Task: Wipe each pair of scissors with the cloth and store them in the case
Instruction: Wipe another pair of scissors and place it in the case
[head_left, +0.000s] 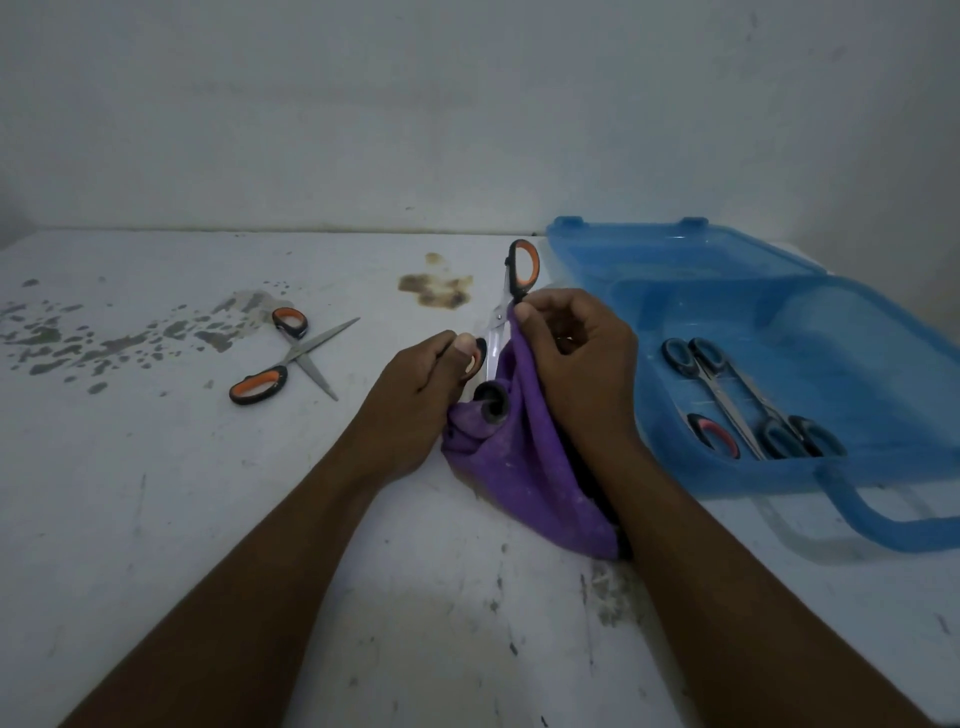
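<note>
- Head view: left hand (426, 379) grips the lower handle of the held scissors (522, 267); these stand over the table (156, 519), beside the case.
- Right hand (576, 358) pinches the purple cloth (540, 467) against their blade.
- Spare scissors (291, 358) lie blades apart, well left.
- The open blue case (883, 364) holds stored scissors (737, 400).

held scissors (500, 316) tips hidden in cloth (540, 467), case (779, 291) cut off R edge, stored scissors (727, 395) hazy
</note>
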